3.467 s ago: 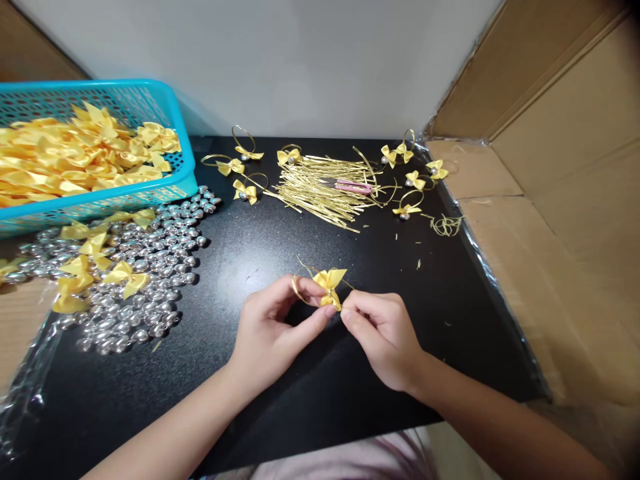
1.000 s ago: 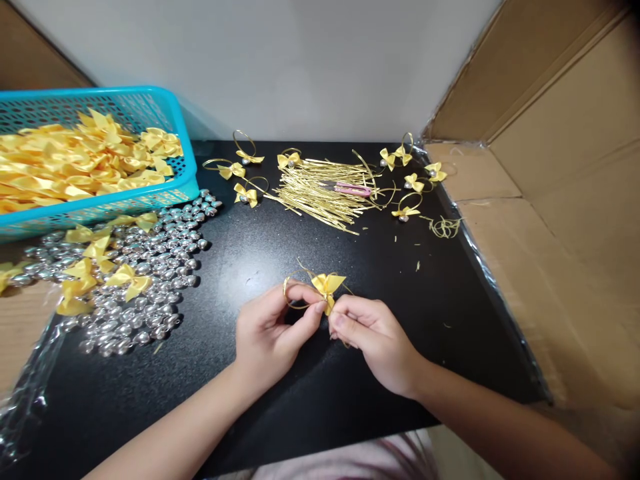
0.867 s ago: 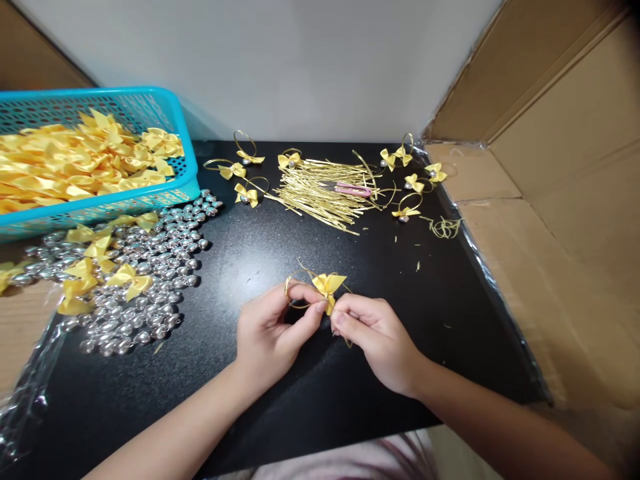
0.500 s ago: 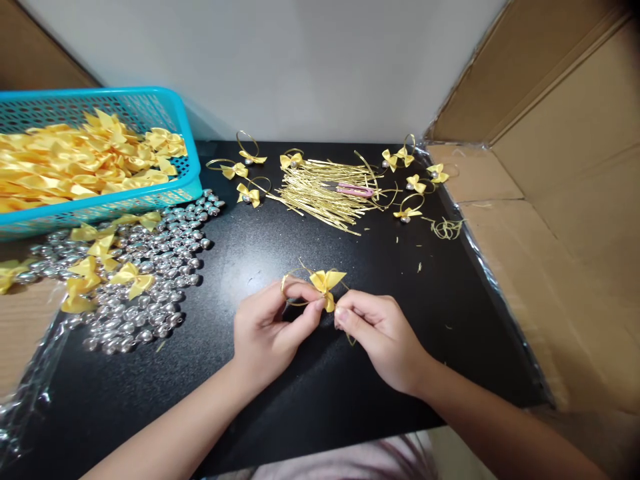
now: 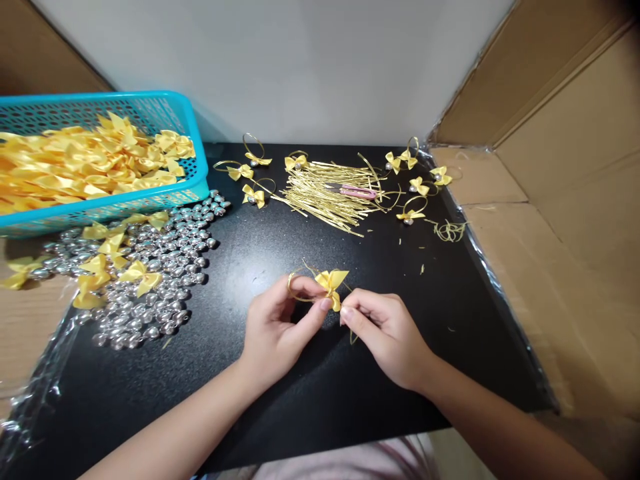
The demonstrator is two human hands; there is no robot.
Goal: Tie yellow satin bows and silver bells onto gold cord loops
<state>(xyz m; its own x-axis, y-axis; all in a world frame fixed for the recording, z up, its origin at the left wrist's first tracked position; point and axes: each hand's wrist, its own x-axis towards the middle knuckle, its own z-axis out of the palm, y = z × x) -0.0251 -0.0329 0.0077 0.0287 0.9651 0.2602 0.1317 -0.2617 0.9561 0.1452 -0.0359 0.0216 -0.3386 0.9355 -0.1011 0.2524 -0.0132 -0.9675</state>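
Note:
Between thumb and forefinger, my left hand (image 5: 280, 327) pinches a yellow ribbon bow (image 5: 332, 283) above the front middle of the black table. A gold cord loop (image 5: 291, 285) curves round behind the left fingers beside the bow. My right hand (image 5: 387, 333) is closed just right of the bow, its thumb and forefinger pressed on a thin gold cord (image 5: 354, 336), part of which hangs below the fingertips. The exact spot where the cord meets the bow is hidden by the fingers.
A blue basket (image 5: 197, 157) of yellow bows stands at the left. Silver beads (image 5: 145, 310) with several bows on them lie before it. Farther back are gold strips (image 5: 325, 200), pink-handled snips (image 5: 357, 192), finished-looking bow loops (image 5: 410, 215) and a cord tangle (image 5: 449, 231). Cardboard (image 5: 565, 120) borders the right.
The whole view has shifted slightly, so everything appears a little farther right. Both hands keep nearly the same grip on the bow and cord.

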